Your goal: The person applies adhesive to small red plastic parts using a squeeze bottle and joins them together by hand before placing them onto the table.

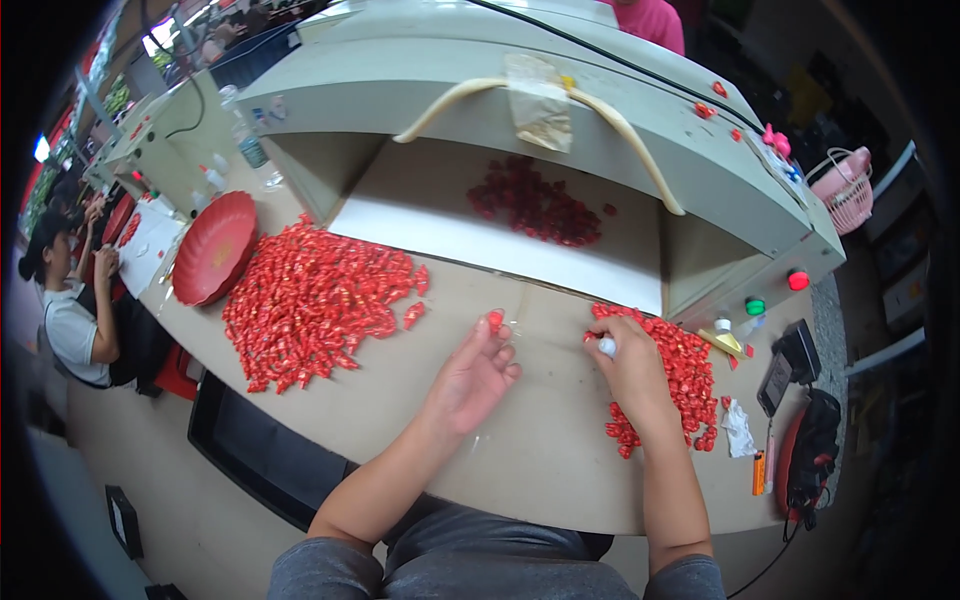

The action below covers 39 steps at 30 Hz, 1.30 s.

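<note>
Two bare hands work above a beige surface (540, 455) scattered with small red pieces. The left hand (473, 383), palm turned up, pinches one red piece (495, 319) between thumb and fingertips, the other fingers loosely curled; the piece sits at the far end of that hand, in front of the pale machine's (310, 95) opening. The right hand (637, 375), knuckles up, grips a small white bottle (607, 347), largely covered by the fingers. A dab of red shows by those fingertips, though whether they touch it cannot be told.

The right pile (688, 372) of red pieces lies under and just beside the right hand, spreading to its right. The larger left pile (310, 300) lies well to the left of the left hand, a few strays at its near side, with a red bowl (215, 250) just beyond it. A third heap (540, 205) rests inside the machine, beyond both hands. Near the surface's right edge are a crumpled tissue (738, 430) and an orange lighter (759, 472). At far left, a co-worker in a white top (75, 335) sits at another workplace.
</note>
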Available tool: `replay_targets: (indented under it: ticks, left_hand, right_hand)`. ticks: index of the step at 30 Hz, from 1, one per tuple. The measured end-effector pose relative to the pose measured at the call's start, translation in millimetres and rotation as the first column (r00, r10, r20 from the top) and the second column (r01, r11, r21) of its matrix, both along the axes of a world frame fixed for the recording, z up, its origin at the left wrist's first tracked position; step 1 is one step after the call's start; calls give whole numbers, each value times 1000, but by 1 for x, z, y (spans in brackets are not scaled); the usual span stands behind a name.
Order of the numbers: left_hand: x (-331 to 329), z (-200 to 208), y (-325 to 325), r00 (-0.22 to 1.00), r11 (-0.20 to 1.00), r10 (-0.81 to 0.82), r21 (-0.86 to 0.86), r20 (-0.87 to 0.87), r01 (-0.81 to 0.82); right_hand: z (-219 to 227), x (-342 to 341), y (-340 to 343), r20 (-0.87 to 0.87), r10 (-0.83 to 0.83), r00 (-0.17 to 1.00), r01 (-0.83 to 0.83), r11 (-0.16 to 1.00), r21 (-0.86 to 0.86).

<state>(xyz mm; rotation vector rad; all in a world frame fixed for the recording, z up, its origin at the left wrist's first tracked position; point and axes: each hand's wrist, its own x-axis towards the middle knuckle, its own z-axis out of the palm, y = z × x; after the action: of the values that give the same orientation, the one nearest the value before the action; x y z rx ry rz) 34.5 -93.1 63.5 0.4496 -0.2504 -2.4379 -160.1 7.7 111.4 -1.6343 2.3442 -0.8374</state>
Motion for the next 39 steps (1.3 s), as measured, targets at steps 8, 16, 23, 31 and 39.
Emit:
replay_targets:
  ticks: [8,16,23,31,39]
  left_hand:
    - [-1,-8,1,998,998,-64,-28,-25,63]
    - [-9,-5,21,969,967,-244,-81,-43,240]
    - [-14,-10,23,954,945,-298,-127,39,301]
    - [-15,-10,25,953,957,-261,-91,151,277]
    - [-15,-7,24,943,952,-179,-191,281,238]
  right_hand:
    - [-8,3,-6,221,5,975,4,999,-39]
    - [-17,37,12,878,84,472,108,982,-153]
    - [-10,42,15,940,63,334,93,991,-100]
    - [-3,34,23,875,95,475,186,961,-205]
    - [1,35,26,784,117,610,102,969,-224]
